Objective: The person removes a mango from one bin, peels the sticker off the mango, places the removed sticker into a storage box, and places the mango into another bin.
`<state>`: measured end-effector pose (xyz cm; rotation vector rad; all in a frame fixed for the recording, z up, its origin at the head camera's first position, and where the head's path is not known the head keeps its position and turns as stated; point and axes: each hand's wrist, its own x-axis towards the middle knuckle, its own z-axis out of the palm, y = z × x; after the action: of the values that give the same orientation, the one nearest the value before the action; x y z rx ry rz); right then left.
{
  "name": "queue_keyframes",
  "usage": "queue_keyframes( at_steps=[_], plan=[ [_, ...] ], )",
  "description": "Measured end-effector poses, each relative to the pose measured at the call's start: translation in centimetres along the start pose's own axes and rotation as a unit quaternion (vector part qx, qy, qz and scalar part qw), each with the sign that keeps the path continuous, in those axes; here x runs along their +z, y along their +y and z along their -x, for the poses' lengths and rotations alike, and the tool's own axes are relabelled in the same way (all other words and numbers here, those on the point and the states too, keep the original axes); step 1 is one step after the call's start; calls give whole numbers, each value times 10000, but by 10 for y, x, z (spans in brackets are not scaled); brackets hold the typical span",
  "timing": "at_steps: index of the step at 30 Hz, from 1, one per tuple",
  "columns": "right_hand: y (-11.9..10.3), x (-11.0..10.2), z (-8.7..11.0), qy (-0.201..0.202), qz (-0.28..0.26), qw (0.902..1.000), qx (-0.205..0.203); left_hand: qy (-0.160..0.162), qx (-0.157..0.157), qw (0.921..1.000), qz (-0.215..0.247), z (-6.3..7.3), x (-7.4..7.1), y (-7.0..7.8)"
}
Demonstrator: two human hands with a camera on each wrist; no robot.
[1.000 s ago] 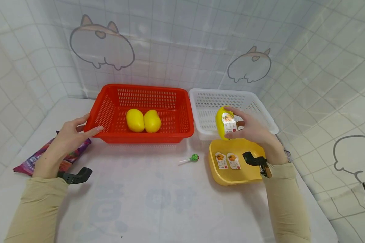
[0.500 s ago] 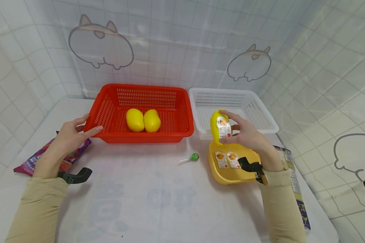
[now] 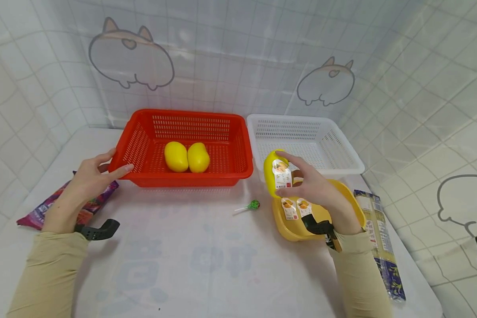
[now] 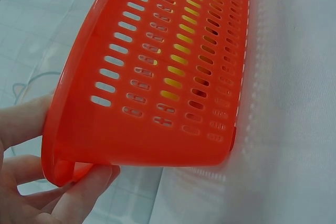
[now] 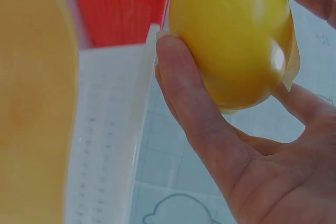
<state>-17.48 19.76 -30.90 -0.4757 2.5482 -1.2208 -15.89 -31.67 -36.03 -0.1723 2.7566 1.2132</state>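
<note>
My right hand (image 3: 312, 185) holds a yellow mango (image 3: 268, 174) between thumb and fingers. A white label with a fruit picture sits on the mango, which overlaps the front of the white basket (image 3: 330, 170) and the yellow tub (image 3: 288, 233) in the head view. In the right wrist view, the smooth side of the mango (image 5: 231, 40) shows, with a label edge sticking out. My left hand (image 3: 95, 176) grips the left front corner of the red basket (image 3: 183, 179). Two more mangoes lie side by side inside it, one (image 3: 176, 157) left of the other (image 3: 198, 158).
Two labels, one (image 3: 289, 208) beside the other (image 3: 304, 206), lie in the yellow tub. A green lollipop (image 3: 254, 204) rests on the table in front of the baskets. A purple snack bag (image 3: 39, 212) lies at left, and a long clear package (image 3: 385, 247) at right.
My right hand has carried the labelled mango left and a little nearer, from over the white basket toward the red basket's side. The left hand stays on the red basket.
</note>
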Motion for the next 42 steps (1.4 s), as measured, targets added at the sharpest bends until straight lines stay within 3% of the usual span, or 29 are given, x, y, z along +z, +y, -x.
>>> queue_keyframes(
  at_steps=[21,30,42],
  plan=[
    [-10,31,2,-186,-54,9997,-141,4,-13,10000,-68,-2,-1,-2],
    [-17,46,3,-446,-168,9975,-516,39,113,9999,-102,-2,0,-3],
    [-25,83,3,-892,-110,9925,-830,19,106,9999,-93,-2,1,-2]
  ],
)
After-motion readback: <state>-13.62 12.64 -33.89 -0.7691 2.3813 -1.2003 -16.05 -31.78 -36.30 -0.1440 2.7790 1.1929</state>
